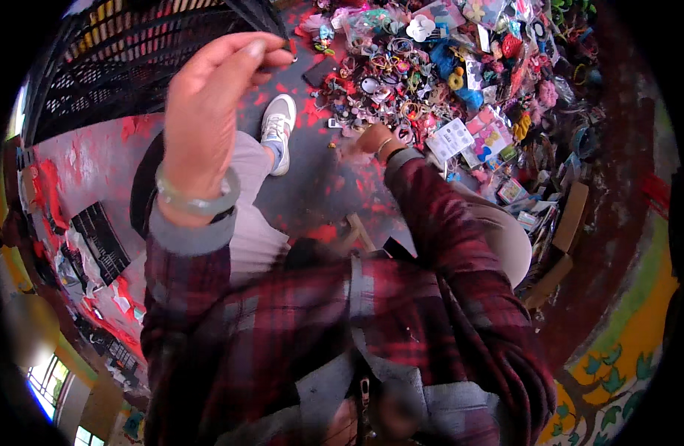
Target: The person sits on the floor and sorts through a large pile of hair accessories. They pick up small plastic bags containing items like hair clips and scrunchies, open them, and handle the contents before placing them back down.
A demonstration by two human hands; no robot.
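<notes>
My left hand (221, 93) is raised in front of a black slatted crate. Its fingertips are pinched together around a small dark and red thing (290, 49), too small to make out its kind. A pale bangle (197, 197) circles that wrist. Low at the near edge of a big heap of hair ties and trinkets (386, 85) is my right hand (372, 139), blurred, with its fingers pointing down toward the floor. Whether it grips anything is hidden. A thin bracelet sits on the right wrist.
The black crate (96, 89) at far left holds rows of colourful items. Packaged cards (450, 140) and hair accessories spread to the right, beside cardboard pieces (571, 215). My shoe (279, 126) rests on the red-flecked floor (305, 193). A black panel (100, 241) lies at left.
</notes>
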